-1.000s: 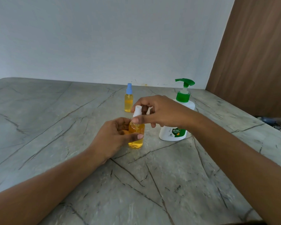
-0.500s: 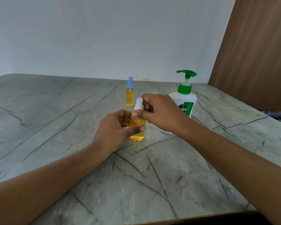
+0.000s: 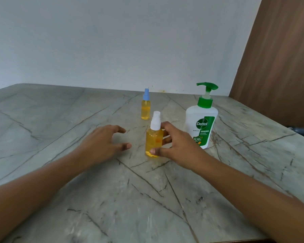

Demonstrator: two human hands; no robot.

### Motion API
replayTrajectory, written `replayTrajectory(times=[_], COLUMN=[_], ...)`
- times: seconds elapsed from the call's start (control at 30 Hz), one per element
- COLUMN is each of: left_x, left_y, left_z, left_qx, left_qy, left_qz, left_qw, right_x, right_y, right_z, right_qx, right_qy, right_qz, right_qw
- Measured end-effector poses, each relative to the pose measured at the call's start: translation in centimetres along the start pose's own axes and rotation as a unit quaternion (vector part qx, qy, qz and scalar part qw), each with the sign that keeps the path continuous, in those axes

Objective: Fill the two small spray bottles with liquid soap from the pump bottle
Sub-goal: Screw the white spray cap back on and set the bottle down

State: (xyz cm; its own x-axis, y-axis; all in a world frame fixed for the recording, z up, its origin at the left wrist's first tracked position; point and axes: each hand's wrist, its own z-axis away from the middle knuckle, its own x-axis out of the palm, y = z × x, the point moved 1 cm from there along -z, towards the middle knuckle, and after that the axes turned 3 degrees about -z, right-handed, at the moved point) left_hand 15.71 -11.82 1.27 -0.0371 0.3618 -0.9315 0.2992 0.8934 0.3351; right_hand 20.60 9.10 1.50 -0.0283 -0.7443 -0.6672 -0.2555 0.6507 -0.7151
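Note:
A small spray bottle with a white cap (image 3: 154, 137), full of orange-yellow liquid, stands upright on the marble table (image 3: 60, 137). My right hand (image 3: 175, 146) wraps loosely around it from the right, thumb at its base and fingers behind it. My left hand (image 3: 104, 142) hovers open just left of it, apart from the bottle. A second small spray bottle with a blue cap (image 3: 145, 105), also full of yellow liquid, stands farther back. The white pump bottle (image 3: 201, 120) with a green pump head stands to the right, behind my right hand.
A pale wall runs along the table's far edge. A brown wooden panel (image 3: 279, 58) rises at the right. Some dark object (image 3: 302, 131) lies at the far right edge of the table.
My left hand has let go of the white-capped bottle and moved left, open. My right hand dropped from the cap to the bottle's body. The bottle now stands on the table.

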Motion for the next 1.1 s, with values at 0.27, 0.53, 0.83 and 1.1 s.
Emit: replayTrajectory(times=[0.27, 0.53, 0.83, 1.1], left_x=[1.1, 1.1, 1.0, -1.1], left_y=[-2.4, -3.7, -4.3, -1.8], left_z=[-1.0, -1.5, -2.2, -5.8], left_qx=[-0.023, -0.062, -0.072, -0.053], left_qy=[-0.031, -0.019, -0.008, 0.030], left_qz=[-0.112, -0.102, -0.075, 0.234], left_qw=[0.993, 0.993, 0.995, 0.970], right_x=[2.0, 4.0, 4.5, 1.4], right_y=[-0.3, -0.3, -0.4, 0.2], right_z=[-3.9, -10.0, -12.5, -14.2], right_qx=[0.000, 0.030, 0.054, 0.149], right_qy=[0.049, 0.086, 0.069, 0.209], right_qz=[-0.026, -0.028, -0.023, -0.133], right_qw=[0.998, 0.995, 0.996, 0.957])
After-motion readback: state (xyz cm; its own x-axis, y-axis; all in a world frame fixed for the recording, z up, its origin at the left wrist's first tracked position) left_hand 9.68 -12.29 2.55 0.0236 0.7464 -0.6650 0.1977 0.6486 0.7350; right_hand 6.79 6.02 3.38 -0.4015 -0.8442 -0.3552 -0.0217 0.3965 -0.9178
